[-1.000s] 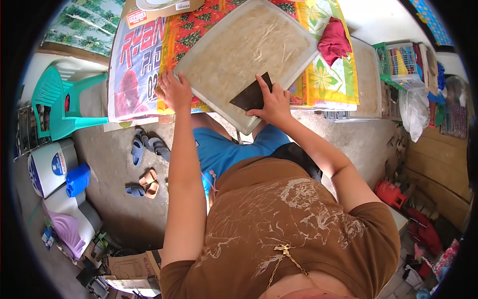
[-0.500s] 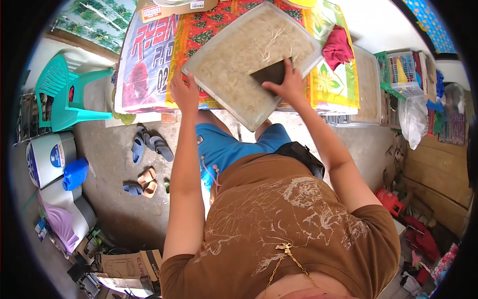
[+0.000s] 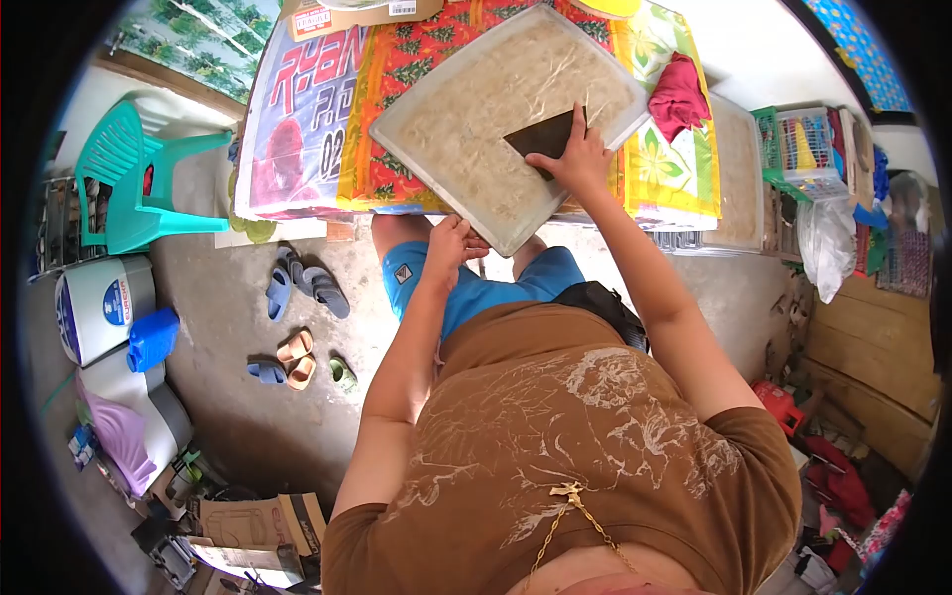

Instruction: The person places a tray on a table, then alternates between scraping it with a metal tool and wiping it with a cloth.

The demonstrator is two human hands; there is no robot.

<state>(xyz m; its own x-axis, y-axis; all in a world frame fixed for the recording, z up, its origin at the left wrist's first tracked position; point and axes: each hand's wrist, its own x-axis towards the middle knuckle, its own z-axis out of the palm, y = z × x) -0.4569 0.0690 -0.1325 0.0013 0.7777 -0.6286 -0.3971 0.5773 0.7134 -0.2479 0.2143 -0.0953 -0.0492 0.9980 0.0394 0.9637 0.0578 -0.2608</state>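
A rectangular panel [image 3: 466, 129] with a pale rim and a beige, fibrous-looking surface lies at an angle on the table, its near corner jutting past the table's front edge. My right hand [image 3: 582, 164] is over the right part of the panel. It grips a thin black flat piece [image 3: 543, 139] with a pointed left end, thumb and index finger spread along it; the black piece rests against the surface. My left hand [image 3: 454, 250] is at the panel's near left edge, fingers curled at the rim. What its fingertips do under the edge is hidden.
The table carries a patterned cloth [image 3: 397, 74], a dark red cloth [image 3: 679, 97] and a cardboard box [image 3: 367, 15]. A green plastic chair [image 3: 139, 183] stands left. Slippers [image 3: 322, 293] lie on the floor. Plastic baskets [image 3: 803, 149] stand right.
My left hand has moved from the panel's left corner down and right along its near edge, its fingers now curled. My right hand and the black piece stay at nearly the same spot.
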